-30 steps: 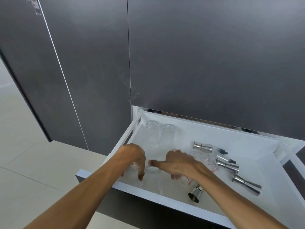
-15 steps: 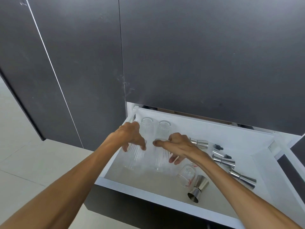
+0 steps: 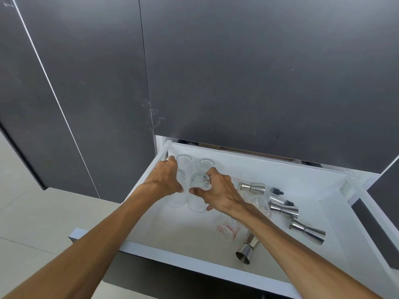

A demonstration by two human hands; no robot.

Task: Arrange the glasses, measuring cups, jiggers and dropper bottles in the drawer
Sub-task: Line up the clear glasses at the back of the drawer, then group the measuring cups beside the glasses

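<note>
The white drawer (image 3: 194, 258) stands pulled out. Two ribbed clear glasses (image 3: 206, 164) stand upright at its back left corner. My left hand (image 3: 165, 180) grips a third ribbed glass (image 3: 177, 200) just in front of them. My right hand (image 3: 218, 190) grips a fourth ribbed glass (image 3: 197, 201) beside it. Measuring cups with red marks (image 3: 228, 228) lie on their sides under my right forearm. Several steel jiggers (image 3: 307, 231) lie to the right, one (image 3: 247, 249) near the front. Dropper bottles (image 3: 277, 190) with black caps lie behind the jiggers.
Dark grey cabinet fronts (image 3: 237, 72) rise above and left of the drawer. A beige tiled floor (image 3: 32, 223) lies at the lower left. The drawer's right rail (image 3: 356, 197) runs along its right side.
Both hands have carried their glasses from the drawer's front toward the back left, up against the two standing glasses. The camera has tilted slightly.
</note>
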